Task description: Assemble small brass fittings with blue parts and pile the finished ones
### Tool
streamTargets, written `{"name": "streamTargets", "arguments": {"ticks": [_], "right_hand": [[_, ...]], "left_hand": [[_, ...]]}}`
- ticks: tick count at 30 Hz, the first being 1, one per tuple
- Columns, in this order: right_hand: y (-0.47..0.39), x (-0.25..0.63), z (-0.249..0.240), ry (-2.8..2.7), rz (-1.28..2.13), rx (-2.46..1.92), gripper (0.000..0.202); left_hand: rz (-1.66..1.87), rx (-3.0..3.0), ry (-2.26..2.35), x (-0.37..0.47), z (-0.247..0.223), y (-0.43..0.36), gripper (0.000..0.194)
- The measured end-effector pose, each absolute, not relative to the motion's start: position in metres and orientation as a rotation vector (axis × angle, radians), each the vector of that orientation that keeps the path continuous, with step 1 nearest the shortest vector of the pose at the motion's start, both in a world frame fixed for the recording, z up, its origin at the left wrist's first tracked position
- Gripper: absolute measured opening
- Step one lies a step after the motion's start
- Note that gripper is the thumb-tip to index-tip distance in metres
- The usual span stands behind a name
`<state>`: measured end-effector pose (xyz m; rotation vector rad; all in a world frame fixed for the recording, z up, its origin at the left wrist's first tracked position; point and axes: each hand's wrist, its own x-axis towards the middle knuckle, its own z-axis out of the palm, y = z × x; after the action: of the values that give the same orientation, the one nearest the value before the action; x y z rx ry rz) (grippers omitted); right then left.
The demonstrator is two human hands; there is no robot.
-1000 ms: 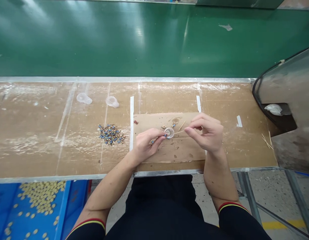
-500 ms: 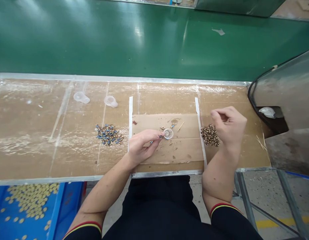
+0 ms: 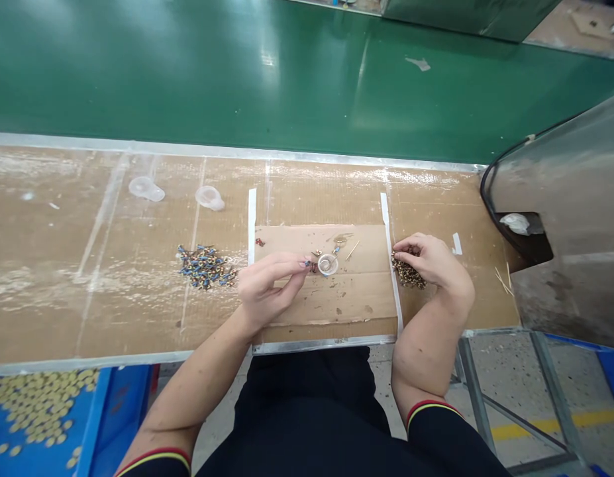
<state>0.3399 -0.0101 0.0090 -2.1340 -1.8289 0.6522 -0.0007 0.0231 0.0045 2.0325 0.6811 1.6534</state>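
Observation:
My left hand is closed in a pinch on a small blue-and-brass metal part, just left of a small clear cup. The cup stands on a stained cardboard sheet. My right hand reaches into a heap of small brown-bronze metal parts, thumb and fingertips together at its upper left edge. Whatever sits between those fingertips is too small to make out. Left of the sheet lies a pile of blue-and-brass parts. A thin wooden stick rests beyond the cup.
Two translucent plastic cups lie at the back left. A green belt runs behind the bench. On the right stands a metal housing with a black cable, near several loose sticks. A blue bin of yellowish discs sits below left.
My right hand has come down and left from above the bronze heap onto it. My left hand and its part have drawn slightly away from the clear cup. The whole view has shifted a little.

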Motion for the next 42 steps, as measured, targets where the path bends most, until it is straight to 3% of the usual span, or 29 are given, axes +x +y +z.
{"name": "streamTargets", "arguments": {"ticks": [7,16,25,29,42], "right_hand": [[-0.009,0.336,0.015,-1.817,0.607,-2.083,0.008],[-0.008,0.309,0.025,-1.376,0.458,-1.771,0.008],[-0.009,0.234,0.035,-1.334,0.784,-1.162,0.01],[-0.012,0.219,0.036,-1.431,0.883,-1.08,0.002],[-0.02,0.195,0.029,-1.346,0.852,-1.134,0.016]], "left_hand": [[1.641,2.007,0.717,-0.002,0.004,0.024,0.022],[1.579,1.968,0.725,0.0,0.003,0.022,0.017],[1.478,1.908,0.633,0.008,0.008,0.016,0.017],[1.441,1.864,0.627,0.009,0.007,0.015,0.012],[1.427,1.861,0.657,0.009,0.006,0.013,0.011]]}}
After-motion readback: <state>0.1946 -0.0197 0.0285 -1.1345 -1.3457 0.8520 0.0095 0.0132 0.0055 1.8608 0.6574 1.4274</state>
